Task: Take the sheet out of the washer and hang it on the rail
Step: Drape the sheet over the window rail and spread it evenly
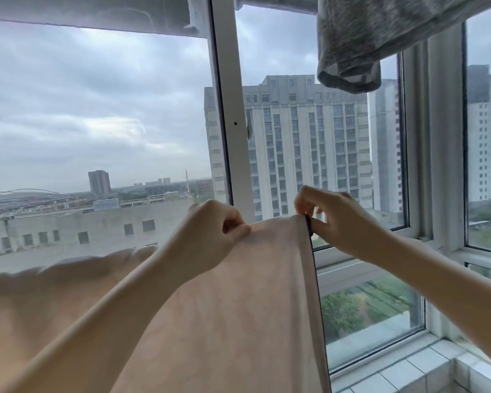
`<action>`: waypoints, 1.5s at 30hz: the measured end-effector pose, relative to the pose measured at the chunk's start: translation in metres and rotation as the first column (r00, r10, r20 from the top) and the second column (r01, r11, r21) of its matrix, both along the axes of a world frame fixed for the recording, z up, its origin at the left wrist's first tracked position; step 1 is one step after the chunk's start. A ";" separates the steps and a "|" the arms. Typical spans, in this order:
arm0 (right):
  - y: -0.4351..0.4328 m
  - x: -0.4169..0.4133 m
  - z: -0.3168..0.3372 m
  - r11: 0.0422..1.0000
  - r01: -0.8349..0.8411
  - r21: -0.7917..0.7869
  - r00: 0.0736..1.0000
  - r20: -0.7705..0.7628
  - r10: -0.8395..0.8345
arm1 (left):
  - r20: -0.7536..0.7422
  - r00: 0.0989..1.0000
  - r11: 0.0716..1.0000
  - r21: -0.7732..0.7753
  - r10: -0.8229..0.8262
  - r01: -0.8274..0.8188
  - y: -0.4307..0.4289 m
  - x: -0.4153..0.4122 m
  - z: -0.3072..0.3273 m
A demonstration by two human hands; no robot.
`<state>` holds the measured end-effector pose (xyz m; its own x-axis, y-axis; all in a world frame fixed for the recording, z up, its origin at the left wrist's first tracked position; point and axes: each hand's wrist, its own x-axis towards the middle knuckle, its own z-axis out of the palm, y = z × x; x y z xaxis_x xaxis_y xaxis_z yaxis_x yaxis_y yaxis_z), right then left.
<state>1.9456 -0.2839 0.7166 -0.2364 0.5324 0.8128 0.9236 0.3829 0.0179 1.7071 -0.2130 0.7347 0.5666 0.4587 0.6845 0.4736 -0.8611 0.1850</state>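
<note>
While raised before the window frame, hangs from both hands as one broad fall of pale beige sheet. Pinched at its top edge by the left hand, thumb and curled fingers closed on the fabric, knuckles turned toward the glass. Pinched again just to the right by the right hand, fingertips and thumb closed on the upper corner, right at a thin dark trim along the sheet's right-hand border. Pulled short and nearly level between the two grips, with the hands near each other but apart. Drops from there toward the camera and fills the lower middle of the view, passing behind the left forearm. Bunches out to the left in a blurred, rounded fold, lower than the hands. Hangs well below a grey mottled garment draped at the upper right, and well below a white cloth stretched along the top left; touches neither. Cannot tell the support of those two, being cut off by the top of the view. Beyond the glass, tall pale buildings under a clouded sky. At the lower right, beside the sheet's trimmed border, a white tiled sill.
</note>
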 end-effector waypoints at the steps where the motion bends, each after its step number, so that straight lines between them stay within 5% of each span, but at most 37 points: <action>1: -0.001 0.000 0.001 1.000 0.012 0.018 0.999 0.034 -0.013 | -0.004 1.000 1.000 -0.006 -0.012 0.012 0.001 0.000 0.000; 7: -0.009 0.006 0.009 0.984 0.172 0.054 0.928 0.327 -0.180 | -0.010 0.999 0.999 0.018 -0.033 0.033 0.003 0.001 -0.001; 13: -0.006 0.009 -0.015 0.983 0.031 -0.181 0.976 -0.205 -0.069 | 0.008 0.999 0.998 0.040 -0.038 0.037 0.001 -0.005 -0.004; 16: -0.007 0.001 -0.034 0.923 -0.213 -0.319 0.873 -0.487 0.033 | 0.027 1.000 0.994 0.112 -0.015 0.012 -0.004 -0.006 -0.010; 20: -0.005 -0.013 -0.053 0.873 -0.420 -0.248 0.643 -0.760 0.093 | 0.013 0.996 0.945 0.313 0.094 -0.093 -0.015 -0.002 -0.029; 27: -0.004 -0.017 -0.071 0.920 -0.358 -0.160 0.603 -0.792 0.097 | 0.088 0.968 0.883 0.395 0.237 -0.252 -0.030 0.008 -0.064; 31: -0.002 -0.022 -0.097 0.933 -0.331 -0.139 0.667 -0.734 0.127 | 0.152 0.964 0.865 0.427 0.216 -0.262 -0.046 0.023 -0.082; 34: -0.006 -0.019 -0.115 0.918 -0.381 -0.113 0.610 -0.776 0.157 | 0.148 0.971 0.870 0.434 0.186 -0.233 -0.060 0.039 -0.113; 37: -0.016 -0.014 -0.121 0.893 -0.433 -0.125 0.591 -0.787 0.176 | 0.113 0.967 0.893 0.370 0.230 -0.256 -0.076 0.053 -0.156; 45: -0.040 -0.001 -0.133 0.741 -0.591 -0.318 0.669 -0.706 0.230 | 0.247 0.876 0.909 -0.150 0.414 -0.388 -0.096 0.084 -0.206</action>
<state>1.9449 -0.3237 0.5832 -0.1068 0.8528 0.5112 0.3999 0.5076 -0.7632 1.7909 -0.3093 0.5284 0.1224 0.6761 0.7266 0.6959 -0.5804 0.4228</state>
